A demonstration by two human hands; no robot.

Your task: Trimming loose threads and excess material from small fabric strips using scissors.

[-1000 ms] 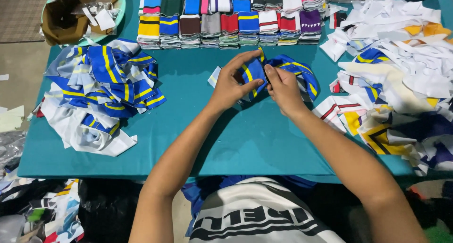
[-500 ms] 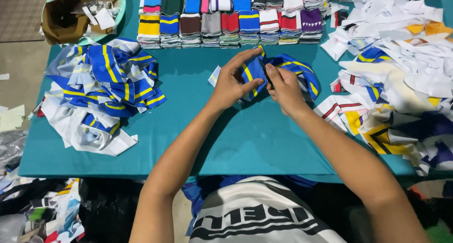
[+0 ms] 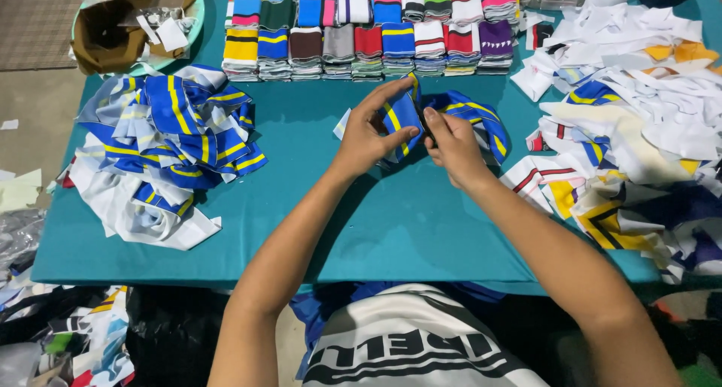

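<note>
The left hand (image 3: 374, 131) and right hand (image 3: 451, 148) both hold one blue knit band w/ yellow stripes (image 3: 398, 116), just above the teal tabletop (image 3: 391, 229). The left hand's fingers wrap its folded end; the right hand pinches it beside the left, and the rest of the band trails away to the right. Far left of the left hand lies a pile of the same blue bands (image 3: 169, 135). Beyond both hands stand neat stacks of coloured bands (image 3: 361, 33). Right of the right hand is a heap of white scraps (image 3: 639, 78).
</note>
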